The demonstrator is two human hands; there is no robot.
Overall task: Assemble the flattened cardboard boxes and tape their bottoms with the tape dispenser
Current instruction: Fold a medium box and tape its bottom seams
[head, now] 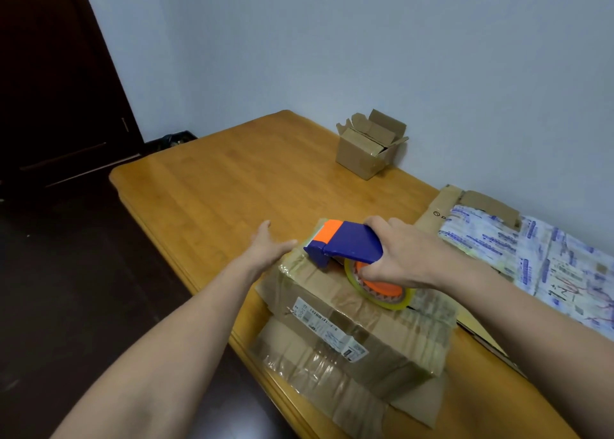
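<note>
Centre of frame: my right hand [395, 256] grips the dispenser [349, 242], whose front end rests on top of the box [365, 332]. The box sits by the table [216, 179] edge, lower centre. My left hand [265, 246], fingers straight, lies at the box's upper-left corner; contact unclear. Risk, as I judge it: unbraced, the box may slide under the pull and skew the strip, and the old wrinkled tape may weaken adhesion

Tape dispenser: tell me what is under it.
The tape dispenser, gripped by the right hand, sits on a tape-covered cardboard box on the wooden table. The box surface directly beneath dispenser and hand is hidden.
</note>
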